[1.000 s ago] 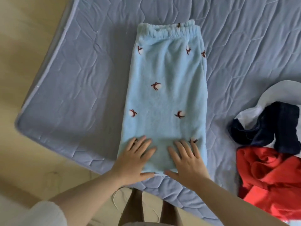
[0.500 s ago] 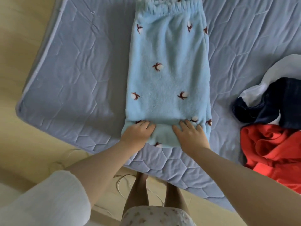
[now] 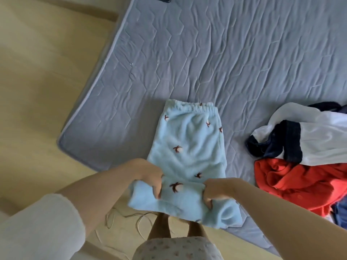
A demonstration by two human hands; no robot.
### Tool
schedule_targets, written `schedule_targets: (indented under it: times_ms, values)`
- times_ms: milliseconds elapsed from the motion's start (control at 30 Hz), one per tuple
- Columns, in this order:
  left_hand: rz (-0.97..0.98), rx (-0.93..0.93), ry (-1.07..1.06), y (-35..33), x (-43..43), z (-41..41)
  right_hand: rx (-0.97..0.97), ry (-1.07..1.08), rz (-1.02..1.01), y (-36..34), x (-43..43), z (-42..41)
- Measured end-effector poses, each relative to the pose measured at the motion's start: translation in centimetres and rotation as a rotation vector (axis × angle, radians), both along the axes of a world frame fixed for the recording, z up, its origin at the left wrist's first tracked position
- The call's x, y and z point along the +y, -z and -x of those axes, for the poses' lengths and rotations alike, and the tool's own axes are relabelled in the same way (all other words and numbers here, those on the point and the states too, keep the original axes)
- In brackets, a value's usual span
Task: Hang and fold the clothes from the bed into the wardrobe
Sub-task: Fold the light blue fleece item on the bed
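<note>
1. A grey-blue quilted mattress [image 3: 206,53] lies low on a pale wooden floor [image 3: 37,91], with its near corner pointing toward the person standing at its edge.
2. A pair of light-blue fleece trousers [image 3: 187,143], dotted with small dark-and-white motifs, lies lengthwise on the mattress close to that edge. The gathered waistband is at the far end and rests flat on the quilting.
3. The near end of the trousers is bunched into a thick fold, raised off the bed and hanging past the mattress edge in front of the person's legs.
4. The left hand [image 3: 152,177] grips the left part of this fold. Its fingers are curled down into the fleece, and a flap of cloth sticks out to the left of them.
5. The right hand [image 3: 214,190] grips the right part, with the fingers tucked under and the cloth sagging below the knuckles.
6. Between the two hands the fold stretches across, showing one motif.
7. To the right, apart from the trousers, sits a heap with a red garment [image 3: 293,177] nearest, and a white garment [image 3: 319,139] and a navy garment [image 3: 293,145] behind it.
8. A thin cord [image 3: 127,218] loops on the floor by the person's feet.
</note>
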State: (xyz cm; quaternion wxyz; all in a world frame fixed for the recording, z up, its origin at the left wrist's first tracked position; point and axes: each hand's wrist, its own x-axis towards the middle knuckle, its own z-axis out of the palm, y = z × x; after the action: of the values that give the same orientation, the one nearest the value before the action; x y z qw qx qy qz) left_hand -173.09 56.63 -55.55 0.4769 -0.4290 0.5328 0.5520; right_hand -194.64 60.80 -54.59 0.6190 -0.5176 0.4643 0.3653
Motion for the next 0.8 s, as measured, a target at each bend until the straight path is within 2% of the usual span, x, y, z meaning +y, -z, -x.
schedule_targets:
  times_ms: [100,200,333,433,467,533,667,800]
  values:
    - [-0.079,-0.029,-0.128,-1.9,-1.4,0.1,0.011,0.061,-0.034,-1.5,-0.7,0.8]
    - [0.106,0.003,-0.092,-2.8,-5.2,1.3,0.001,0.186,0.1,-2.2,-3.6,1.6]
    - [0.588,0.148,0.023,-3.8,-11.8,3.1,0.046,0.399,0.52,-2.1,-9.7,3.4]
    - [1.214,0.061,-0.006,-3.0,-14.2,4.1,0.263,0.537,0.94,-1.5,-12.7,4.9]
    - [1.35,0.023,-0.034,-2.5,-14.2,4.3,0.324,0.561,1.018,-1.1,-13.0,5.2]
    - [1.381,0.03,-0.037,-1.4,-12.9,4.8,0.383,0.588,1.017,-0.4,-12.7,4.9]
    - [1.209,0.096,0.076,2.5,-9.0,5.0,0.373,0.486,0.878,2.6,-10.2,3.5]
    - [1.116,0.102,0.036,7.4,-7.6,4.8,0.328,0.481,0.807,7.4,-9.1,2.7]
